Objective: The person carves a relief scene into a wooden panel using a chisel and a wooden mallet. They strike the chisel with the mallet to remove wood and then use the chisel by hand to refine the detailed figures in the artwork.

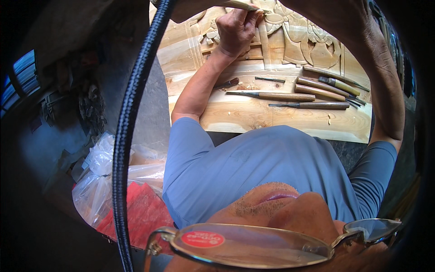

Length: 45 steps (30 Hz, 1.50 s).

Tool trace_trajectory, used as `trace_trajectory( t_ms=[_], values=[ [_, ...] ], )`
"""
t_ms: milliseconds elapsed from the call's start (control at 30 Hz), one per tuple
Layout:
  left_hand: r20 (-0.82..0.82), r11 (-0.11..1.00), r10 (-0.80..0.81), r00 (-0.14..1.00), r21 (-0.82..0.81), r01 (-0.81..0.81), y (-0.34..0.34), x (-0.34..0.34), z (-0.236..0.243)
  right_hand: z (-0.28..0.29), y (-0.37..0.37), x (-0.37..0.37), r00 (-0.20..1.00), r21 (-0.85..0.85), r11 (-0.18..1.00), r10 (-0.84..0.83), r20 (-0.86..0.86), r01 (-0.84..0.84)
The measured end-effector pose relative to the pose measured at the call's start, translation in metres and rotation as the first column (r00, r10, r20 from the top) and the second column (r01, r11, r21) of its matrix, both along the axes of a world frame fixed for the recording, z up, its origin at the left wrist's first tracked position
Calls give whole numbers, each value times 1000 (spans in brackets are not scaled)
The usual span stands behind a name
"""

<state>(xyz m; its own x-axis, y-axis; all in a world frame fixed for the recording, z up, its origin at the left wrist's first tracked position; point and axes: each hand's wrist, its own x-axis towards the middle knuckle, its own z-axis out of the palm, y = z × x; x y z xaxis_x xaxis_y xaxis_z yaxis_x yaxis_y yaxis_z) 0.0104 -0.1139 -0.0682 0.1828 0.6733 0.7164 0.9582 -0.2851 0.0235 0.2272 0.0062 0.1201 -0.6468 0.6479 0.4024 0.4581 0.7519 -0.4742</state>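
My left hand (238,31) is at the upper middle, over a pale wooden panel carved in relief (312,43). Its fingers are closed around a slim carving tool (240,5), whose end rests by the raised carving; the tool's other part runs toward the top edge. My right arm bends up along the right side, and my right hand (333,11) is mostly cut off by the top edge, its fingers out of sight. Below the relief lie a long wooden-handled chisel (285,96) and a thinner dark one (312,105), both pointing left.
Several more wooden-handled chisels (319,88) lie grouped at the right. A short dark rod (270,80) and a dark-handled tool (226,84) lie near my left forearm, among wood chips. Clear plastic bags (97,167) and a red sheet (136,208) are at the lower left. A braided cable (129,113) crosses the view.
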Motion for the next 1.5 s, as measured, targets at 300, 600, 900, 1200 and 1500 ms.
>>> trace_trajectory(
  t_ms=[300,600,900,1200,1500],
  values=[
    [362,997,-76,929,11,77,16,24,59,4,-6,0,1000,14,999,-30,-1,30],
    [388,1000,-26,921,7,25,13,18,51,6,-6,-6,1000,5,1000,3,-25,-3],
    [397,998,-46,917,64,23,19,18,39,8,-10,-8,1000,-2,1000,0,-12,0],
    [365,996,-86,927,69,65,17,19,48,10,-9,-9,1000,12,1000,1,-2,-1],
    [597,999,-30,802,32,13,10,19,54,5,-6,-16,1000,14,1000,27,2,-27]
  ],
)
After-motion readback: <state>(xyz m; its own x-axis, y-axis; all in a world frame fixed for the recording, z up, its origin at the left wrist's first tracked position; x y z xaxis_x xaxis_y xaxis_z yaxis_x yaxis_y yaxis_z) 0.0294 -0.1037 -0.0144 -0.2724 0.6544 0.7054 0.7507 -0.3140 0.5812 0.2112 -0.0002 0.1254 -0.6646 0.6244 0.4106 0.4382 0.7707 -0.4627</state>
